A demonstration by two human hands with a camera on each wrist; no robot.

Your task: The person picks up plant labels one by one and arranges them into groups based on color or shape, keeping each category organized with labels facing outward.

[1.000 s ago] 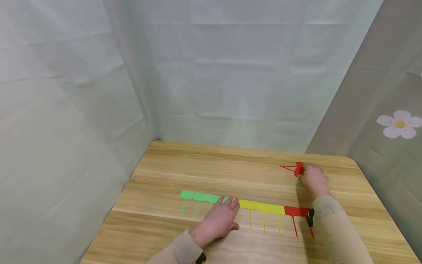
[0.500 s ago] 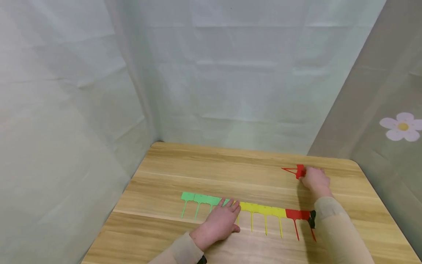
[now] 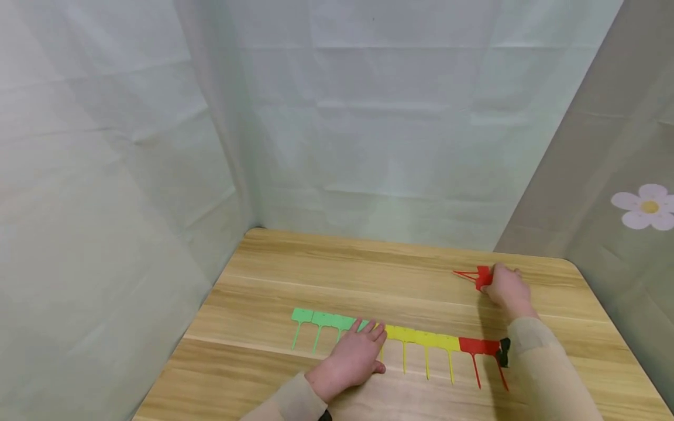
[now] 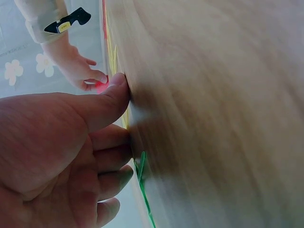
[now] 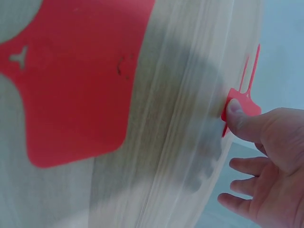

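A row of flat plastic tags with thin tails lies on the table: green, yellow, then red. My left hand rests over the row where green meets yellow, fingers extended. Its thumb and fingertips touch the table in the left wrist view. At the back right, my right hand pinches a loose red tag by its head. In the right wrist view, two thin tails stick out beyond this tag, so a second one may overlap it. The other right fingers are spread.
The wooden table has rounded back corners. Pale cloth walls stand behind it and along both sides, with a flower print on the right one. A red tag of the row fills the right wrist view's upper left.
The head view has shifted slightly. The red tag at the back right has turned a little in my right hand, its tails now closer together. My left hand stays on the row.
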